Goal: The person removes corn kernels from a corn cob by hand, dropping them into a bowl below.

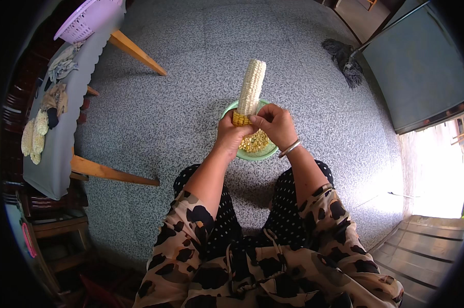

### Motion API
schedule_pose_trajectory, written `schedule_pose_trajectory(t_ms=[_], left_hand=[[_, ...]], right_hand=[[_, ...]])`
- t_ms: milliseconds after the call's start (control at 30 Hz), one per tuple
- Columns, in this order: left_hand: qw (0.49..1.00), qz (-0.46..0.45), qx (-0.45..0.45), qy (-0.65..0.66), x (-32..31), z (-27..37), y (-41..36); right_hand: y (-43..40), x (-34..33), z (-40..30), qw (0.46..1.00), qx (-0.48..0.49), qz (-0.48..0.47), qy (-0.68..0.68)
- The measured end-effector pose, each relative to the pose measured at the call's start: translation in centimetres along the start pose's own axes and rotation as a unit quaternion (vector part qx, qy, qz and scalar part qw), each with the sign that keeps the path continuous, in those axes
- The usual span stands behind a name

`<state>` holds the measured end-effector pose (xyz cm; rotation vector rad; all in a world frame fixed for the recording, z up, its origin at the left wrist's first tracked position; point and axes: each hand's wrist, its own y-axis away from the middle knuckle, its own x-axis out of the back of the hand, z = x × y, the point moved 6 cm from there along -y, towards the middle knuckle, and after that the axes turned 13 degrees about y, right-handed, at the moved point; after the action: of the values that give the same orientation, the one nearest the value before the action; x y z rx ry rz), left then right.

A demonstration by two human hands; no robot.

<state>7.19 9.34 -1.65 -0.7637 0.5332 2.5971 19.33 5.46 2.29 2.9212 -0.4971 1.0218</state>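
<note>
An ear of corn stands nearly upright between my hands, its upper length bare white cob. Yellow kernels remain in a band around its lower end. My left hand grips that lower end from the left. The thumb of my right hand presses against the kernels at the band's right side, fingers curled. Below both hands, a green plastic basket sits on the floor and holds loose corn kernels. My hands hide part of the basket.
At left, a cloth-covered table bears several corn cobs, crumpled cloths and a purple plastic basket. Its wooden legs jut over the speckled floor. A mop lies at the right, near a grey panel.
</note>
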Motion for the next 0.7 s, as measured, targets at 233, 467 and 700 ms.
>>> schedule_pose_trajectory(t_ms=[233, 467, 700], left_hand=[[0.998, -0.054, -0.006, -0.030, -1.0, 0.1, 0.2], [0.998, -0.046, 0.003, -0.032, -1.0, 0.0, 0.3], [0.999, -0.030, -0.004, -0.022, -0.7, -0.3, 0.0]], right_hand=[[-0.2, -0.4, 1.0, 0.998, -0.009, 0.005, -0.063], [-0.1, -0.4, 1.2, 0.999, -0.006, 0.029, -0.014], [-0.2, -0.4, 1.3, 1.000, 0.000, 0.016, 0.015]])
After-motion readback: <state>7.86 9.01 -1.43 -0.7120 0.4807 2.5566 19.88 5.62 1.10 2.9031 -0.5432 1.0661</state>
